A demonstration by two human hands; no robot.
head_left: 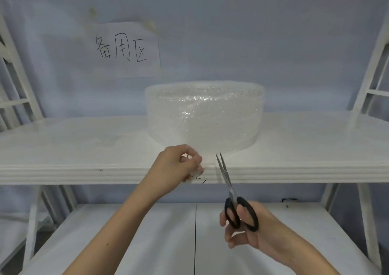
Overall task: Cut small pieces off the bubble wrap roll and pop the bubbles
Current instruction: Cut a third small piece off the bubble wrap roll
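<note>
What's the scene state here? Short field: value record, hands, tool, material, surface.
left hand: pinches the loose end of the bubble wrap at the shelf edge
right hand: holds scissors, fingers through black handles
blades: slightly apart, tips at the pulled-out sheet
bubble wrap roll: stands on end on upper shelf
wall: paper sign with handwriting, left of and behind the roll

left forearm extends up and to the right from the lower edge of the view. left hand (179,163) is raised, back of hand toward the camera, fingers curled, thumb and fingertips pinching a thin clear sheet edge. right forearm enters from the lower right corner. right hand (250,228) sits lower, thumb through one handle loop and fingers through the other, blades pointing up with tips slightly apart. the hands are apart, not touching.
</note>
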